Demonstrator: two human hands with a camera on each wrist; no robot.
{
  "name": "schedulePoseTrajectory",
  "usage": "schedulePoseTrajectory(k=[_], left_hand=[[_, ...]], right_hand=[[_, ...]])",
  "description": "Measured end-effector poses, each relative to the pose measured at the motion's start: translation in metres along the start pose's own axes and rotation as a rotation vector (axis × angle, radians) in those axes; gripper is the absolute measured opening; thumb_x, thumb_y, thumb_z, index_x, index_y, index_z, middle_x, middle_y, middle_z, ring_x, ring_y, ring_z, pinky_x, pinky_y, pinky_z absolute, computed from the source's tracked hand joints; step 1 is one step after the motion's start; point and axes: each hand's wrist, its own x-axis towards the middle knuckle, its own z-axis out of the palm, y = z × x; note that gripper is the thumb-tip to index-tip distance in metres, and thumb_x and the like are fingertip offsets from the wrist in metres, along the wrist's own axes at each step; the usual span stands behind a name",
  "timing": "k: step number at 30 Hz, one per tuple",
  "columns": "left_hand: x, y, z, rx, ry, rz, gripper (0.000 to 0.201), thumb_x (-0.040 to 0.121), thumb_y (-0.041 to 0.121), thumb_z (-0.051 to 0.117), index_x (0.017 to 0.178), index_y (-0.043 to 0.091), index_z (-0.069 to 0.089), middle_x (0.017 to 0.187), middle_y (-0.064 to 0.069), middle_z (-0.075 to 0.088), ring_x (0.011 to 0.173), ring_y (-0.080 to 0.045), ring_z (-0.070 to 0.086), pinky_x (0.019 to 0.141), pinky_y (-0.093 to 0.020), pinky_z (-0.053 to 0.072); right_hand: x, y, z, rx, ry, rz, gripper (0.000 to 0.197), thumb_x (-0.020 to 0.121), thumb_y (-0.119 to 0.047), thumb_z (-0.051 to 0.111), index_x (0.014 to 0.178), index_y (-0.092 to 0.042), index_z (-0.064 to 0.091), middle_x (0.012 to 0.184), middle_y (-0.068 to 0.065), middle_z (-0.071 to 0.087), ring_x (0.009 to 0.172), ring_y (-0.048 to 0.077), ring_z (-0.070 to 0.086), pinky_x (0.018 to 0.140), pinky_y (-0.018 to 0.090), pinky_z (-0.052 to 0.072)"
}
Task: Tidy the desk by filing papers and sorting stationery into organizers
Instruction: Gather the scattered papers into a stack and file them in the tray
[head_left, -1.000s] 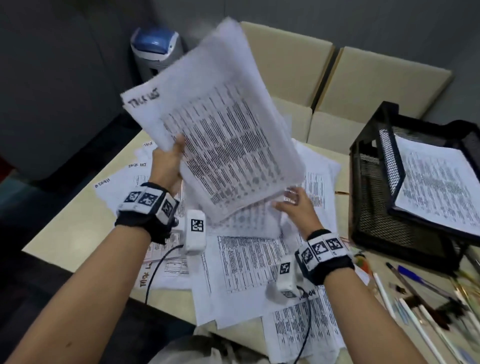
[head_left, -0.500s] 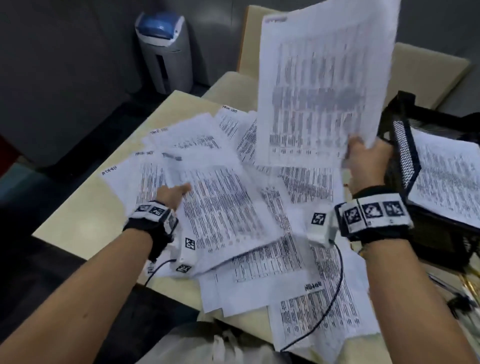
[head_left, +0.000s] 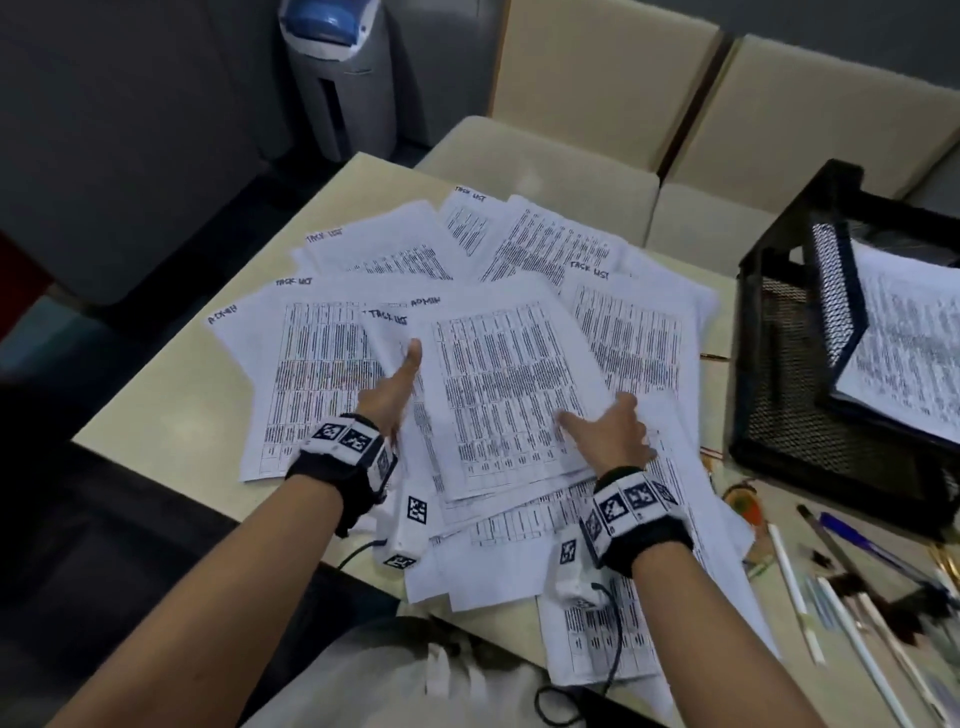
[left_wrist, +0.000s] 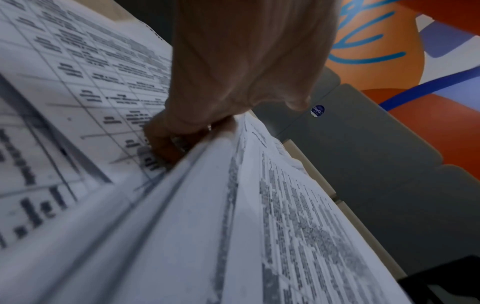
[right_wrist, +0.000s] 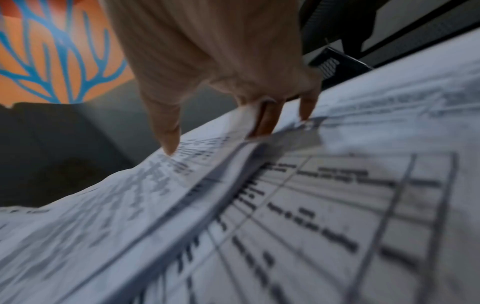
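Printed sheets (head_left: 332, 364) lie fanned over the beige desk (head_left: 171, 410). On top is a thin stack headed ADMIN (head_left: 509, 379). My left hand (head_left: 392, 389) grips its left edge, thumb on top and fingers tucked beneath, as the left wrist view shows at the stack's edge (left_wrist: 215, 185). My right hand (head_left: 610, 431) pinches the stack's right edge; in the right wrist view the thumb (right_wrist: 168, 133) presses on top while the fingers (right_wrist: 265, 119) go under the sheets. A black mesh tray (head_left: 779, 364) at the right holds filed sheets (head_left: 909, 353).
Pens and pencils (head_left: 831, 571) lie scattered at the desk's right front, below the tray. Two beige chairs (head_left: 597, 104) stand behind the desk. A grey and blue bin (head_left: 337, 78) stands at the far left on the floor.
My right hand carried a bundle of sheets up toward the tray and has come back empty to the pile. My left hand dropped to the pile. Both now hold the ADMIN stack.
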Motion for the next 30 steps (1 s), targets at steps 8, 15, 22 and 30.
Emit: schedulePoseTrajectory(k=[8,15,22,30], left_hand=[[0.026,-0.017,0.006,0.450,-0.054,0.036,0.155,0.032,0.106,0.017,0.142,-0.002,0.033,0.150,-0.029,0.025,0.134,-0.051,0.032,0.106,-0.069,0.025],[-0.063,0.071,0.001,-0.366,-0.292,0.512,0.099,0.046,0.065,0.077,0.124,0.009,0.052,0.121,-0.009,0.064,0.117,-0.027,0.058,0.104,-0.056,0.040],[-0.091,0.123,-0.008,-0.296,-0.121,0.972,0.039,0.081,0.010,0.067,0.116,-0.004,0.057,0.105,-0.012,0.066,0.097,-0.022,0.066,0.088,-0.034,0.056],[-0.076,0.087,0.005,-0.218,-0.163,0.866,0.070,0.047,0.054,0.080,0.105,0.019,0.063,0.100,0.006,0.071,0.092,-0.005,0.068,0.080,-0.019,0.055]], right_hand=[[-0.025,-0.029,-0.025,0.128,-0.098,-0.427,0.033,0.094,-0.008,0.048,0.126,-0.004,0.050,0.096,0.007,0.059,0.079,0.019,0.055,0.060,0.022,0.048],[-0.059,-0.062,-0.122,0.588,-0.034,-0.737,0.027,0.089,-0.004,0.056,0.114,-0.015,0.054,0.105,-0.002,0.063,0.094,0.006,0.062,0.083,0.015,0.052],[-0.063,-0.067,-0.138,0.868,0.079,-0.759,0.048,0.082,0.000,0.065,0.121,-0.012,0.039,0.112,0.004,0.056,0.101,0.014,0.058,0.092,0.030,0.052],[-0.053,-0.042,-0.094,0.967,0.061,-0.560,0.037,0.071,-0.002,0.075,0.097,-0.021,0.056,0.091,-0.003,0.063,0.077,0.000,0.063,0.067,0.015,0.052]])
